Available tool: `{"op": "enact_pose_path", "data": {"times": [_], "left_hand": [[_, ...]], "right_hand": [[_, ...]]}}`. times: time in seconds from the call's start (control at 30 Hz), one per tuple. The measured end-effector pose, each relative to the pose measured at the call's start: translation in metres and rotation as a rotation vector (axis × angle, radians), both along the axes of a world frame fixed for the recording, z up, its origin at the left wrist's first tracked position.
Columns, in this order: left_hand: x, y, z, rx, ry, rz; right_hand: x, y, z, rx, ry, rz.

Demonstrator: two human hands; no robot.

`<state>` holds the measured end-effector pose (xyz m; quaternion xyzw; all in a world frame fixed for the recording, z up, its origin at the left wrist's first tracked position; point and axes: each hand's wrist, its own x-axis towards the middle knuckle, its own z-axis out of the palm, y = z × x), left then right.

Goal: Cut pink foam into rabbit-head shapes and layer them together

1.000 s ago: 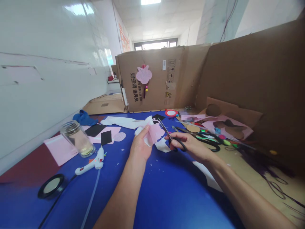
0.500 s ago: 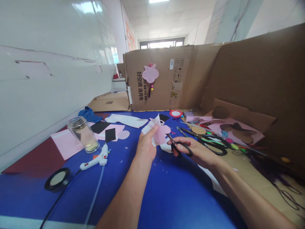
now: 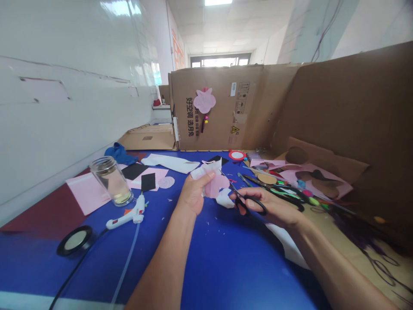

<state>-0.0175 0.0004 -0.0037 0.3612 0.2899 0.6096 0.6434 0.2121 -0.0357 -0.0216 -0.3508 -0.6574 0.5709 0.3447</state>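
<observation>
My left hand [image 3: 194, 191] pinches a pink felt piece [image 3: 217, 184] with rounded lobes, thumb on top, and pale backing shows at its upper edge. In my right hand [image 3: 258, 202] are black-handled scissors [image 3: 240, 197], my fingers through the loops. The blades point up and left at the right edge of the pink piece; whether they touch it I cannot tell. A white scrap [image 3: 225, 199] lies on the blue table [image 3: 213, 262] just beneath the piece. Tiny white clippings are scattered below my hands.
At left are a glass jar [image 3: 112, 183], a white glue gun [image 3: 129, 215] with its cord, and a black tape roll [image 3: 75, 241]. Pink and black sheets [image 3: 148, 182] lie behind them. Tools and cut pink sheets [image 3: 318, 181] clutter the right. Cardboard walls [image 3: 222, 107] enclose the back and right.
The scissors have drawn slightly right and down, away from where they overlapped the pink piece. My left hand has shifted a little left, with the piece turned slightly.
</observation>
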Motion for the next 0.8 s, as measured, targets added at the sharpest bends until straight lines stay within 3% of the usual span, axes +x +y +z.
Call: {"op": "enact_pose_path", "data": {"times": [0.4, 0.8], "left_hand": [[-0.009, -0.004, 0.004, 0.1, 0.233, 0.02], [-0.005, -0.006, 0.003, 0.116, 0.365, 0.019]], "right_hand": [[0.016, -0.001, 0.014, 0.012, -0.184, 0.07], [0.013, 0.0, 0.018, -0.025, -0.161, 0.023]]}}
